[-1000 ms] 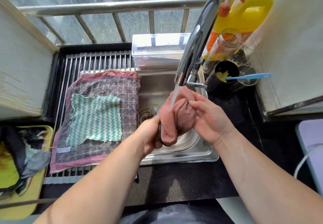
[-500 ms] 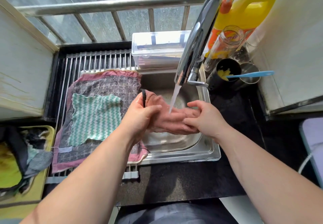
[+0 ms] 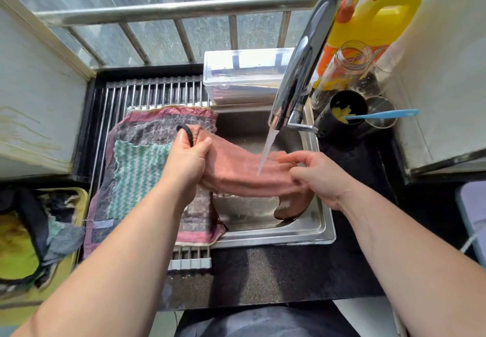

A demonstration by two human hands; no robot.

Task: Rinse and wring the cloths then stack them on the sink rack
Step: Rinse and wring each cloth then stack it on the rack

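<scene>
the left hand [image 3: 186, 160] grips one end of the pink cloth [image 3: 236, 170], fingers curled round it beside its black loop [image 3: 186, 132]. the right hand [image 3: 318, 176] pinches the other end with curled fingers, and a tail of cloth hangs below it into the sink [image 3: 315, 231]. the cloth stretches between the hands over the basin, and the water stream [image 3: 268, 147] from the faucet [image 3: 299, 73] lands on its middle. the left hand and forearm hide part of the two cloths spread on the sink rack [image 3: 157, 91]: a plaid cloth [image 3: 147, 128] with a green zigzag cloth [image 3: 136, 176] lying on it. behind the sink stands a clear plastic box [image 3: 244, 65], with the faucet spout crossing in front of its right end. right of the faucet are a yellow jug [image 3: 373, 26], a glass jar [image 3: 347, 65] and a black cup [image 3: 339, 110] holding a blue handle [image 3: 386, 113]. at far left a yellow tray [image 3: 79, 197] holds a heap of cloths [image 3: 31, 231].
</scene>
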